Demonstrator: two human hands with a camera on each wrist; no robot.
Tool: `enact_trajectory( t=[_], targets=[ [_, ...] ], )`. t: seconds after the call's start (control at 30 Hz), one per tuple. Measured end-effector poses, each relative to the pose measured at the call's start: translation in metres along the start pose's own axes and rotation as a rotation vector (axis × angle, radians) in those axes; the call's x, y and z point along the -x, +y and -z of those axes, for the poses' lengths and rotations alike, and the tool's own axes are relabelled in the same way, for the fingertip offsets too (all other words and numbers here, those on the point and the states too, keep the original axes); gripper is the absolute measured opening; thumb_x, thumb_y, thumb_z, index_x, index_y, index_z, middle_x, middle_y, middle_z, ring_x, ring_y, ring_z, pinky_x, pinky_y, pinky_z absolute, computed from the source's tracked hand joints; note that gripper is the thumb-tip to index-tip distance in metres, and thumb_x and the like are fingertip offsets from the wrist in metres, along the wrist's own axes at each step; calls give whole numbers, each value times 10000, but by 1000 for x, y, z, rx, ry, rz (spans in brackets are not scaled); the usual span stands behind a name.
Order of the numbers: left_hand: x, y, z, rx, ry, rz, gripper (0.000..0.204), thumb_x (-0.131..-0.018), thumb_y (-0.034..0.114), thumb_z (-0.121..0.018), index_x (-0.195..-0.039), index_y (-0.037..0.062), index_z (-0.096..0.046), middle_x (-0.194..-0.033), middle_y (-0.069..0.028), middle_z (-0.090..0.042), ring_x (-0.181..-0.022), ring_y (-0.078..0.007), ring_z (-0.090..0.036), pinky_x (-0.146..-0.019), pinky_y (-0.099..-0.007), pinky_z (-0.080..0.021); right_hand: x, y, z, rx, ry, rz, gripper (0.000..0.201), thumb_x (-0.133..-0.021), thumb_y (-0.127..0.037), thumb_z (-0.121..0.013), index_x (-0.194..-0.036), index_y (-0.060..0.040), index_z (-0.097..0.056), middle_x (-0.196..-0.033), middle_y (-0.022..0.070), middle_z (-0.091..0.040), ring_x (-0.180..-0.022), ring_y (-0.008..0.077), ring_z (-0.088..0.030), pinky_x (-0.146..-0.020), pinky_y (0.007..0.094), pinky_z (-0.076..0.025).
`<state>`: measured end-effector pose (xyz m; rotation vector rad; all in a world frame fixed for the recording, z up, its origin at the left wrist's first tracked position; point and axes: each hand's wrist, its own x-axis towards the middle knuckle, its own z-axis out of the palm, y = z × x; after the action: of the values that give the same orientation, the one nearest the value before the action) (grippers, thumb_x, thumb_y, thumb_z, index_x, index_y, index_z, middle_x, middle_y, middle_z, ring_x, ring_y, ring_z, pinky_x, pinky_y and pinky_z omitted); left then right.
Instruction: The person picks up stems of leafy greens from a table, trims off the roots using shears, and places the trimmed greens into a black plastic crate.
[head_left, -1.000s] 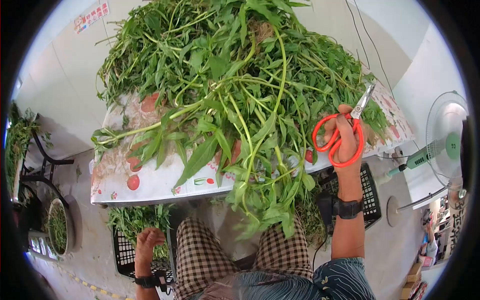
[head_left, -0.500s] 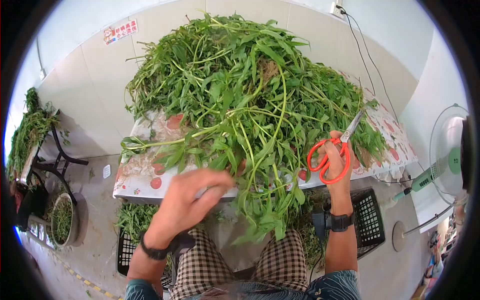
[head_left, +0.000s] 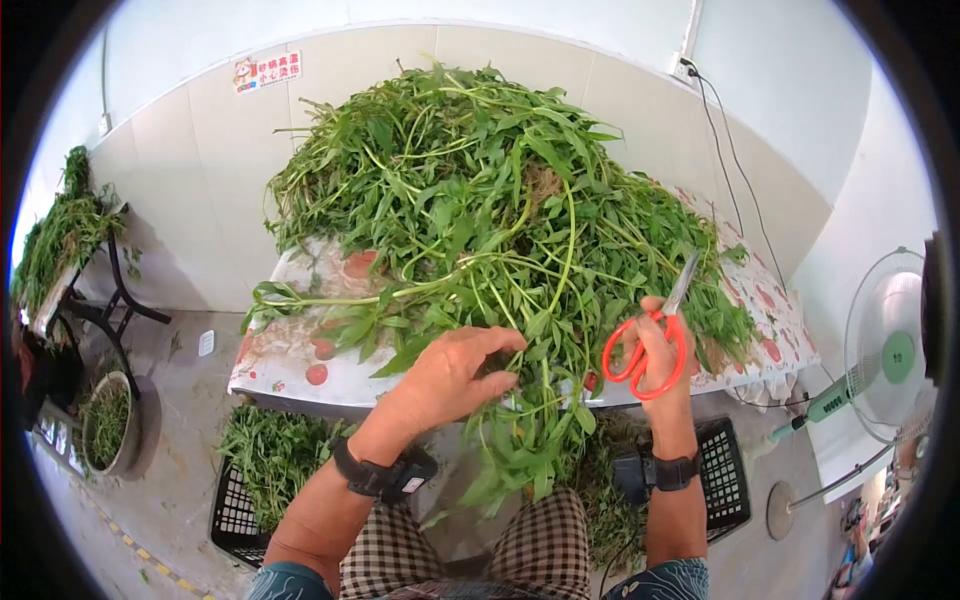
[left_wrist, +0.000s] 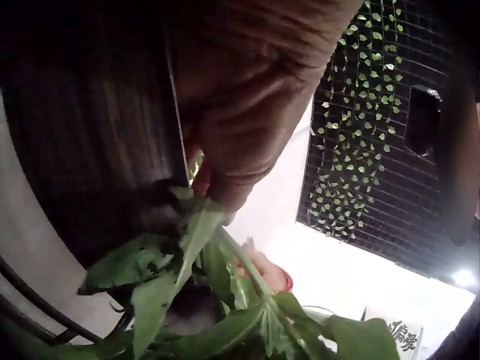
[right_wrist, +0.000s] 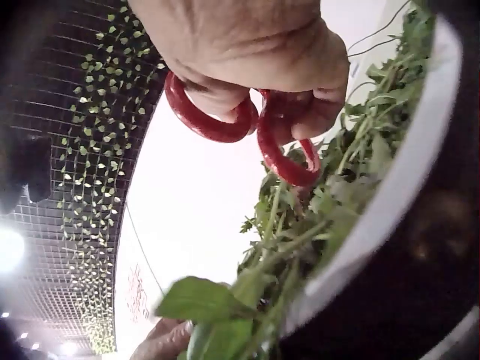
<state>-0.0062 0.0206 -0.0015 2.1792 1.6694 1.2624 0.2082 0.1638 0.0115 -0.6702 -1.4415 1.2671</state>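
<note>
A big heap of leafy green stems covers the table, and a bunch of long stems droops over the front edge. At that bunch is my left hand, its thumb and forefinger spread apart with fingertips right at the leaves. Leaves hide part of its fingers in the left wrist view. My right hand holds red-handled scissors to the right of the bunch, fingers through the loops. The scissors' metal blades point up and away, close together, near the heap's right side.
Under the white patterned tablecloth stand black crates, the left one filled with greens. A fan is at the right. To the left are a round tub of cuttings and another plant-laden table.
My left hand has risen from beside the left crate and moved forward and right to the drooping stems. The right hand keeps holding the scissors, now slightly lower in view.
</note>
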Motion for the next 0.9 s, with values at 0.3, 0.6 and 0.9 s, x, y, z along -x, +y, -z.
enact_trajectory(
  t=[0.3,0.6,0.9],
  targets=[
    [0,1,2,80,-13,7,331,-749,137,-641,-1060,61,-552,-967,-102,-610,-870,-264,-593,-776,-343,-471,-79,-26,-70,26,-109,-59,285,-787,-108,-602,-1013,20,-483,-736,76,-553,-544,116,-513,-494,242,-437],
    [1,7,4,205,27,136,261,-792,124,-599,-1040,49,-564,-916,-95,-621,-812,-236,-610,-726,-314,-481,-94,-35,-47,-132,-246,-66,365,-738,-69,-609,-1063,39,-483,-771,97,-562,-565,103,-496,-511,215,-389],
    [2,4,1,123,74,80,205,-802,105,-582,-995,36,-578,-870,-93,-628,-778,-231,-618,-702,-312,-485,-79,-64,-19,116,-218,-22,338,-761,-115,-614,-1040,36,-496,-725,88,-560,-514,90,-471,-471,200,-372]
  ],
)
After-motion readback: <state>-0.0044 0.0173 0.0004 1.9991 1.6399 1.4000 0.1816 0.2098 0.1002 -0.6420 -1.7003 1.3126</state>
